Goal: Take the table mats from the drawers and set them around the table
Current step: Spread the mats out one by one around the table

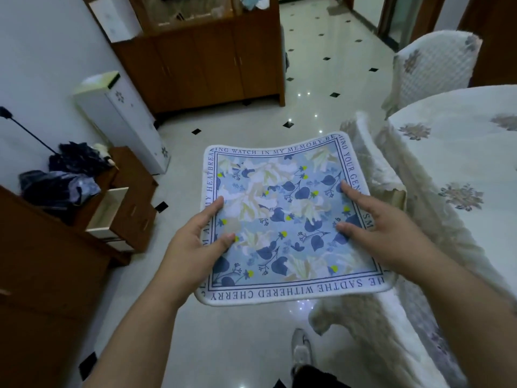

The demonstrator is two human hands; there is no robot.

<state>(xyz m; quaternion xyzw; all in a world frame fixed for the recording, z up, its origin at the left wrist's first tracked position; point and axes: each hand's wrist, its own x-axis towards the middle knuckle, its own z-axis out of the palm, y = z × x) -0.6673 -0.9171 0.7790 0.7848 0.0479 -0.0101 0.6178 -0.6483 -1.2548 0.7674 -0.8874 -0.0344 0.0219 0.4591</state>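
Above glossy tiles, square fabric mat, left hand, right hand gripping

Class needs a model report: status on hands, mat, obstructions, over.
Left hand, right hand: each grips a side of the square blue floral fabric table mat. Mat held flat above floor, not yet on round cream-clothed table. Cream-covered chair stands alongside the table.

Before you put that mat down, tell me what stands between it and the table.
The left hand and right hand hold the mat over the floor. A cloth-covered chair stands between the mat's right edge and the table, close against the table's cloth.
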